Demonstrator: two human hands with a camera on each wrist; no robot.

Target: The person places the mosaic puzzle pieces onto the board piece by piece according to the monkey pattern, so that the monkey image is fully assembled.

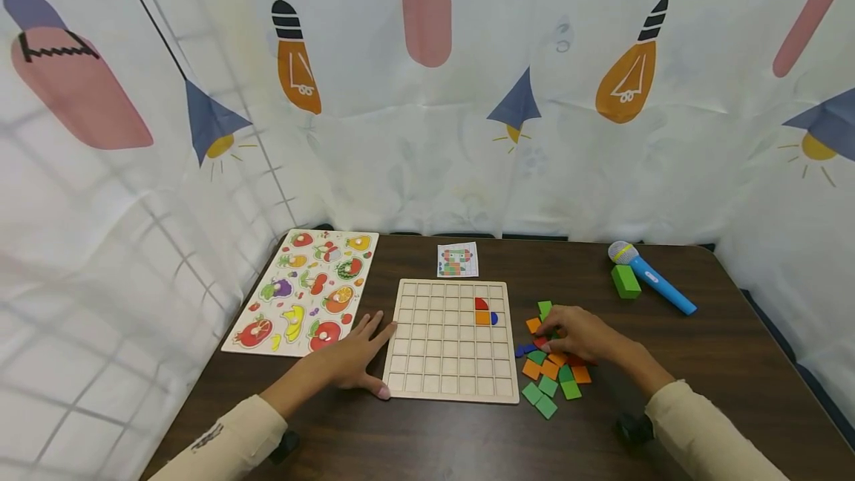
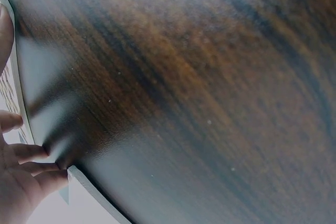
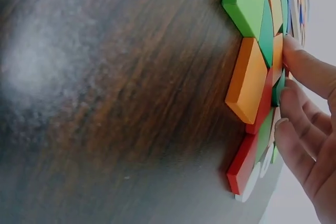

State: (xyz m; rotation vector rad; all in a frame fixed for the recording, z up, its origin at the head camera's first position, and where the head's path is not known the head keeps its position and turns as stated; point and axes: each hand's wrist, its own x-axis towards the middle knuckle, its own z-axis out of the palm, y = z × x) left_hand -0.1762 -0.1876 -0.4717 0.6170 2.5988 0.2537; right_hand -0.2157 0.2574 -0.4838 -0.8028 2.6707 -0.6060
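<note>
My left hand [image 1: 354, 355] lies with spread fingers at the left edge of a wooden grid board [image 1: 427, 347]. In the left wrist view, its fingers [image 2: 31, 167] reach over the edges of the board and the fruit sheet. On the board sit a red quarter-round piece [image 1: 481, 304], an orange square [image 1: 482, 318] and a blue half-round piece [image 1: 494, 318]. My right hand [image 1: 580, 332] bends over a pile of coloured pieces [image 1: 549, 370], fingertips at a red piece [image 1: 539, 343]. Whether it pinches that piece is unclear. In the right wrist view, a thumb [image 3: 302, 61] and fingers hover along the pile.
A fruit picture board [image 1: 280, 318] lies at the left. Behind the grid is a small pattern card [image 1: 457, 260]. A blue toy microphone [image 1: 657, 280] and a green block [image 1: 626, 282] are at the back right. A printed curtain [image 1: 427, 169] stands behind the table.
</note>
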